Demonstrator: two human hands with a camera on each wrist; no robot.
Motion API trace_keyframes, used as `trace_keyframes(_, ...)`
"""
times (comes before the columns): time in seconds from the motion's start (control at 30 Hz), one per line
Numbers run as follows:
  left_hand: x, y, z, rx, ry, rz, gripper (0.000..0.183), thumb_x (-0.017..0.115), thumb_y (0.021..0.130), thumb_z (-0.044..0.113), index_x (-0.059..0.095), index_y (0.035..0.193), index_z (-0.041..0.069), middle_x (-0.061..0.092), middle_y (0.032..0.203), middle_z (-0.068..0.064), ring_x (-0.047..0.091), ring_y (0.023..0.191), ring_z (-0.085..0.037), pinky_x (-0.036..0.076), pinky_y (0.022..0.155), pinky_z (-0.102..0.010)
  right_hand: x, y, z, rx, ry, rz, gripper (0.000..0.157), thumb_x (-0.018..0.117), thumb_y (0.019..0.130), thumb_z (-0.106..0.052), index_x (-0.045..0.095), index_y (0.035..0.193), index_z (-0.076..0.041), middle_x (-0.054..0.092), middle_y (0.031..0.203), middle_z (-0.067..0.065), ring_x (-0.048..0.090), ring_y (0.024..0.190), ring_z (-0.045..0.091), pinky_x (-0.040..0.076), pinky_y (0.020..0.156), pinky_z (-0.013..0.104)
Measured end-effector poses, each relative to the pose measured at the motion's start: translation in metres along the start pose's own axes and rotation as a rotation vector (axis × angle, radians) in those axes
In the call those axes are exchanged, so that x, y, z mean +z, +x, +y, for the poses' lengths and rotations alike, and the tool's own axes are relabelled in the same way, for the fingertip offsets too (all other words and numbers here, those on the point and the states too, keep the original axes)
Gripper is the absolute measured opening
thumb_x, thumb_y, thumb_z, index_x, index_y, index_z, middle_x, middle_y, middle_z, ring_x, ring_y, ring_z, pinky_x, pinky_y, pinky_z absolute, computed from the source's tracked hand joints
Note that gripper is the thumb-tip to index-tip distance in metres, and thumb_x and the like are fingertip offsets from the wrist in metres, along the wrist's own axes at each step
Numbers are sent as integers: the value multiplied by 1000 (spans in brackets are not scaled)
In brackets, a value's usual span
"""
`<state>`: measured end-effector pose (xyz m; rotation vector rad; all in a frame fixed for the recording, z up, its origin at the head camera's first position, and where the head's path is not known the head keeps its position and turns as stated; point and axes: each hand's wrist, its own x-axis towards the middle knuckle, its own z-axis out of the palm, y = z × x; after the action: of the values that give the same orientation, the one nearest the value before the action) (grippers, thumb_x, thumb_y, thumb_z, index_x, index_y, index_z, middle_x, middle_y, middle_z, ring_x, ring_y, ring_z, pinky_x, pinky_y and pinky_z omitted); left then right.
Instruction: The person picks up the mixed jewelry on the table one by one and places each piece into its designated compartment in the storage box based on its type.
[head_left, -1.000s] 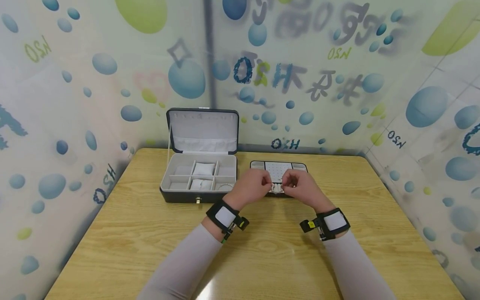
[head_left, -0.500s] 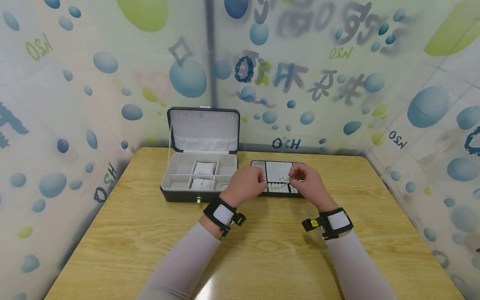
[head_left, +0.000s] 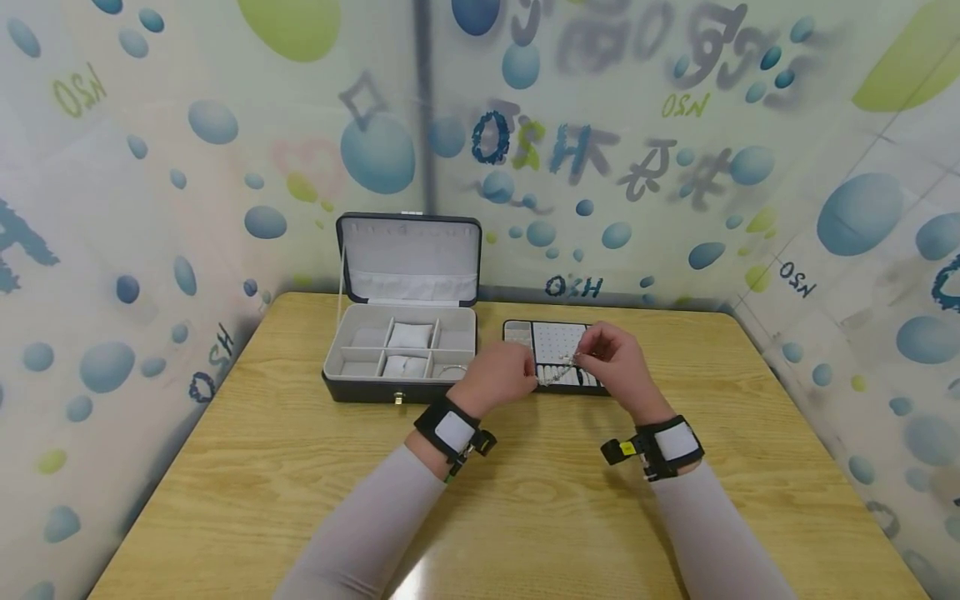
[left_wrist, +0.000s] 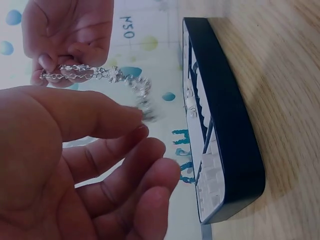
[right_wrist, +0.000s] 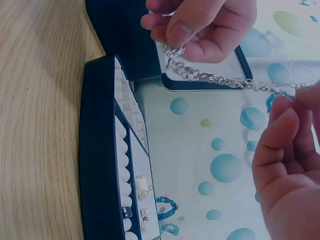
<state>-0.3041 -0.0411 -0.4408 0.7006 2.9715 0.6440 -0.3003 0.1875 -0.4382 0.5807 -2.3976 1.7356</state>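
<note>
A silver chain bracelet [right_wrist: 215, 79] hangs stretched between the two hands. My left hand [head_left: 497, 379] pinches one end of it between thumb and forefinger. My right hand [head_left: 618, 367] pinches the chain near its other end, and a short double length lies across those fingers in the left wrist view. Both hands are above the front of a dark, shallow jewelry tray [left_wrist: 225, 110]. White ring rolls [right_wrist: 124, 172] fill one row of the tray. Small earrings [right_wrist: 144, 187] sit on its white panel.
Left of the tray stands a dark jewelry box [head_left: 360, 390], its lid [head_left: 411, 258] raised. Its compartments hold two white cushions [head_left: 410, 336] and a thin bangle [head_left: 452, 368]. The patterned wall [head_left: 637, 250] rises behind the wooden table [head_left: 525, 517].
The hands have drawn apart, the right moving to the right, so the bunched bracelet now stretches between them. My left hand has lowered slightly since half a second ago.
</note>
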Motion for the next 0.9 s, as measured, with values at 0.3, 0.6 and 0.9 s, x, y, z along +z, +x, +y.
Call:
trace_keyframes(0.3,-3,0,4,23,-96,12,9,71,100,23,76,96,17,71,89,5,62,78,-12,51,68,-27,1,0,-2,-6,-10,-44,9,69,94,6,63,100,3,67,94,8,62,81,12,55,72,21)
trace_keyframes(0.6,-7,-2,10,136,-257,46,10,73,100,25,78,100,17,77,91,5,67,81,-6,54,74,-24,3,1,-2,-22,-7,-54,9,70,94,6,63,100,4,65,90,-2,59,77,12,52,68,22)
trace_keyframes(0.9,-5,-2,11,155,-366,19,10,77,97,26,76,100,17,75,88,5,65,81,-6,53,70,-22,5,0,-1,-41,13,-83,10,69,93,7,64,97,0,66,89,-4,59,75,13,53,68,22)
